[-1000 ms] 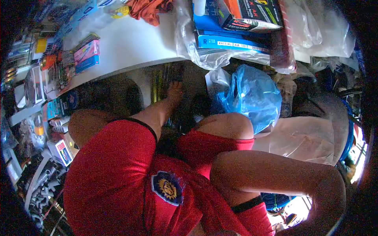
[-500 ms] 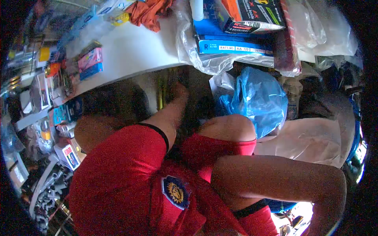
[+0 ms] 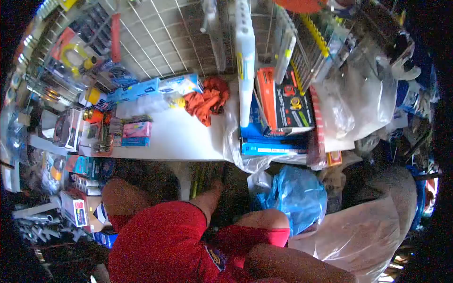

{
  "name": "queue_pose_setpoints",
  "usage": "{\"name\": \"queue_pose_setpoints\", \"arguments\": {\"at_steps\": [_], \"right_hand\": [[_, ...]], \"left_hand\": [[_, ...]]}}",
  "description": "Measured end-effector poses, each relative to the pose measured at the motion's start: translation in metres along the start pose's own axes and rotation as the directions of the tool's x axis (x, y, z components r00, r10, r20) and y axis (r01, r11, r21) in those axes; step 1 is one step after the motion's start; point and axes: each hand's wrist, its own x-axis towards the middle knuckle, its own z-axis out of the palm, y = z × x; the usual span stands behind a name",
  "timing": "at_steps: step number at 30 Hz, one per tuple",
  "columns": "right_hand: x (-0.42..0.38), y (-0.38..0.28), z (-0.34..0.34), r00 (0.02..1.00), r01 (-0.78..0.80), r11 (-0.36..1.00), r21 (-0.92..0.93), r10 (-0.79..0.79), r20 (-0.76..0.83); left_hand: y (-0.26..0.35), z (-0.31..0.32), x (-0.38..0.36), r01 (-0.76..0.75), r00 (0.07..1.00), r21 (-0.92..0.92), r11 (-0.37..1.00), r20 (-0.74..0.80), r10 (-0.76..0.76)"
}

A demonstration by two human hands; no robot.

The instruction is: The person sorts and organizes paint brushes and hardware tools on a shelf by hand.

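My left arm (image 3: 204, 200) reaches down between my knees into the shadow under the white table (image 3: 198, 139). At its far end my left hand (image 3: 218, 183) is dark and blurred, near a yellowish upright strip (image 3: 196, 181). Its fingers and anything in them cannot be made out. My right upper arm (image 3: 292, 264) runs out at the bottom edge, and my right hand is out of view. Beside my right knee (image 3: 269, 219) lies a crumpled blue plastic bag (image 3: 299, 195).
On the table are an orange cloth (image 3: 207, 101), a pink and blue box (image 3: 137, 133) and a black and orange box (image 3: 292, 106). A wire grid (image 3: 160, 37) stands behind. Packed goods crowd the left; clear plastic (image 3: 358, 231) covers something at right.
The view has tilted up, bringing in the wire grid and hanging packets. My right forearm and bent elbow have left the view. My left arm still reaches under the table.
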Motion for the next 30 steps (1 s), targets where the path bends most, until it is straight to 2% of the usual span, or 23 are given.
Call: {"name": "queue_pose_setpoints", "arguments": {"at_steps": [2, 5, 8, 9, 10, 11, 12, 13, 14, 15, 16, 17, 18, 20, 21, 22, 23, 25, 26, 27, 28, 29, 30], "right_hand": [[0.008, 0.002, -0.006, 0.998, 0.028, 1.0, 0.001, -0.028, 0.053], [0.021, 0.006, -0.012, 0.99, 0.075, 0.997, 0.003, -0.075, 0.117], [0.036, 0.01, -0.016, 0.976, 0.127, 0.992, 0.007, -0.126, 0.18], [0.04, 0.011, -0.016, 0.97, 0.142, 0.99, 0.008, -0.141, 0.196], [0.045, 0.012, -0.015, 0.965, 0.156, 0.988, 0.011, -0.155, 0.211], [0.049, 0.012, -0.014, 0.959, 0.17, 0.985, 0.014, -0.169, 0.226], [0.054, 0.013, -0.012, 0.953, 0.185, 0.983, 0.016, -0.183, 0.241], [0.058, 0.014, -0.01, 0.947, 0.198, 0.98, 0.019, -0.197, 0.253], [0.063, 0.014, -0.007, 0.942, 0.209, 0.978, 0.025, -0.209, 0.263], [0.069, 0.014, -0.004, 0.937, 0.22, 0.975, 0.032, -0.22, 0.272], [0.074, 0.015, 0.0, 0.932, 0.229, 0.973, 0.038, -0.23, 0.28], [0.078, 0.015, 0.004, 0.928, 0.236, 0.971, 0.045, -0.238, 0.288], [0.083, 0.017, 0.008, 0.922, 0.243, 0.969, 0.053, -0.247, 0.297], [0.094, 0.02, 0.019, 0.915, 0.253, 0.965, 0.074, -0.263, 0.306], [0.099, 0.022, 0.027, 0.914, 0.255, 0.963, 0.085, -0.269, 0.303], [0.103, 0.024, 0.034, 0.914, 0.256, 0.962, 0.095, -0.273, 0.301], [0.106, 0.024, 0.042, 0.913, 0.256, 0.961, 0.107, -0.277, 0.299], [0.109, 0.031, 0.059, 0.918, 0.249, 0.959, 0.137, -0.279, 0.281], [0.114, 0.034, 0.064, 0.924, 0.24, 0.958, 0.158, -0.275, 0.266], [0.12, 0.033, 0.076, 0.93, 0.228, 0.956, 0.182, -0.27, 0.249], [0.12, 0.042, 0.091, 0.95, 0.308, 0.951, -0.001, -0.307, 0.054], [0.111, 0.048, 0.098, 0.956, 0.288, 0.957, 0.025, -0.289, 0.049], [0.097, 0.055, 0.101, 0.894, 0.322, 0.928, -0.186, -0.363, -0.264]], "left_hand": [[-0.011, 0.009, -0.002, 0.04, 0.977, 0.193, 0.98, -0.213, 0.002], [-0.022, 0.018, 0.027, 0.147, 0.866, 0.456, 0.878, -0.488, 0.109], [-0.047, 0.043, 0.038, 0.299, 0.707, 0.639, 0.709, -0.647, 0.285], [-0.047, 0.05, 0.049, 0.311, 0.708, 0.645, 0.698, -0.647, 0.282], [-0.048, 0.055, 0.054, 0.55, 0.574, 0.645, 0.53, -0.754, 0.321], [-0.057, 0.058, 0.051, 0.754, 0.425, 0.561, 0.341, -0.814, 0.396], [-0.073, 0.066, 0.057, 0.904, 0.279, 0.399, 0.152, -0.821, 0.498], [-0.068, 0.066, 0.036, 0.984, 0.151, 0.179, -0.015, -0.774, 0.615], [-0.056, 0.068, 0.015, 0.987, 0.055, -0.072, -0.141, -0.677, 0.734], [-0.065, 0.075, 0.005, 0.918, 0.001, -0.333, -0.214, -0.54, 0.842], [-0.078, 0.072, 0.008, 0.785, -0.009, -0.576, -0.228, -0.378, 0.926], [-0.096, 0.069, 0.028, 0.601, 0.03, -0.778, -0.182, -0.206, 0.978], [-0.106, 0.066, 0.033, 0.601, 0.039, -0.778, -0.184, -0.201, 0.979], [-0.126, 0.053, 0.036, 0.52, 0.233, -0.849, -0.095, 0.034, 0.972], [-0.163, 0.055, 0.06, 0.527, 0.233, -0.844, -0.096, 0.035, 0.972], [-0.197, 0.055, 0.097, 0.573, 0.551, -0.747, -0.338, 0.045, 0.833], [-0.24, 0.047, 0.136, 0.519, 0.795, -0.636, -0.571, 0.114, 0.596], [-0.272, 0.063, 0.181, 0.462, 0.721, -0.722, -0.515, -0.032, 0.692], [-0.339, 0.06, 0.248, 0.485, 0.716, -0.705, -0.518, -0.021, 0.698], [-0.408, 0.053, 0.314, 0.683, 0.479, -0.672, -0.288, 0.114, 0.87], [-0.38, 0.069, 0.288, 0.677, 0.68, -0.475, -0.562, 0.111, 0.725], [-0.425, 0.072, 0.33, 0.662, 0.69, -0.53, -0.53, 0.153, 0.708], [-0.447, 0.08, 0.347, 0.621, 0.742, -0.534, -0.574, 0.166, 0.649]]}}
